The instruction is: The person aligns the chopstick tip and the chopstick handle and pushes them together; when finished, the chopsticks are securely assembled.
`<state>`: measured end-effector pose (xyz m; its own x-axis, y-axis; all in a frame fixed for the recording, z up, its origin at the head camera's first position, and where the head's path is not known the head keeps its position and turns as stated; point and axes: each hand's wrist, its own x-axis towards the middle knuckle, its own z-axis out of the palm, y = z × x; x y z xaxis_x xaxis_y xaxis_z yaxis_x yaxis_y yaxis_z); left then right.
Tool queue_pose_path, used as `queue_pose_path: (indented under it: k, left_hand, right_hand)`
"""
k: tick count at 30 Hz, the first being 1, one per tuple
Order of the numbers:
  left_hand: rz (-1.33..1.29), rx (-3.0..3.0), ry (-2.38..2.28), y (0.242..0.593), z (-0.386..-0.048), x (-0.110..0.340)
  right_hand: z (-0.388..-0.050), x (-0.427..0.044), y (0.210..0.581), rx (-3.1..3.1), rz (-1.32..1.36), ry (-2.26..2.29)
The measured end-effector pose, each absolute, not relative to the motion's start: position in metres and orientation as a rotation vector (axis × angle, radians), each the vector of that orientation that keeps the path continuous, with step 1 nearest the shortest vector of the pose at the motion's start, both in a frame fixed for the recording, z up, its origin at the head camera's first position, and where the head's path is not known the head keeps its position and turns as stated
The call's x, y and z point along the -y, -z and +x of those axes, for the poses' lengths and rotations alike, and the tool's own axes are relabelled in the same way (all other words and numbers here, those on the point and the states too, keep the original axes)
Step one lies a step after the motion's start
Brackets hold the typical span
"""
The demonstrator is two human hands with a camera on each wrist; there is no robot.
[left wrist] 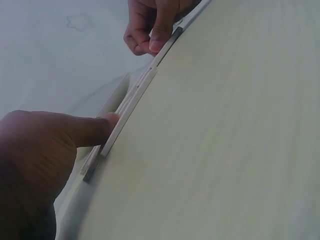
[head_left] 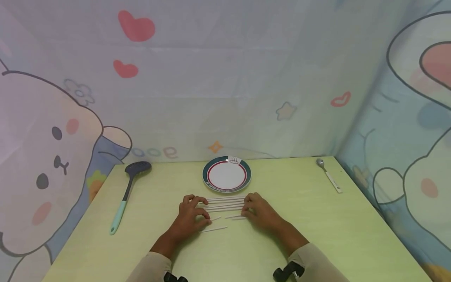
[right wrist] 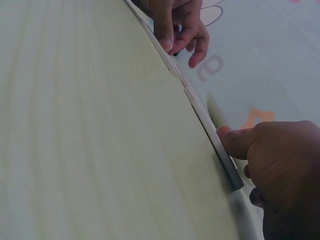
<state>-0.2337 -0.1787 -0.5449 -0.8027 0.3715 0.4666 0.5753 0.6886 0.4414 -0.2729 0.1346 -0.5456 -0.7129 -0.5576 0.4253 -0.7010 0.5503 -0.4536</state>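
Several thin whitish sticks, like chopsticks [head_left: 225, 205], lie side by side across the table between my hands. My left hand [head_left: 190, 217] has curled fingers at their left ends; in the left wrist view its thumb [left wrist: 102, 127] rests against a stick [left wrist: 130, 111]. At the right ends my right hand [head_left: 260, 211] bends its fingers round the sticks, and its thumb [right wrist: 232, 140] touches one in the right wrist view. Nearer me lie a loose stick [head_left: 214, 229] and a few partly covered ones. The fingers hide the ends of the bundle.
Just behind the sticks is a white plate [head_left: 226, 176] with a green and red rim. A black ladle [head_left: 128, 188] with a mint handle lies at the left. At the far right is a small spoon [head_left: 329, 176]. A printed cloth [head_left: 225, 78] hangs behind the table [head_left: 229, 258].
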Motion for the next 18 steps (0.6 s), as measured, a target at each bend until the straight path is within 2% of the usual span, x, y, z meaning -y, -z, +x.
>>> queue_pose_path:
  k: [16,18]
  left_hand:
    - [-0.725,2.671,0.811,0.535,-0.231,0.17]
    - [-0.722,2.685,0.812,0.536,-0.232,0.169]
  right_hand:
    - [-0.272,-0.13,0.541,2.667,1.079,-0.851]
    - [-0.28,-0.131,0.555,2.634,1.095,-0.825]
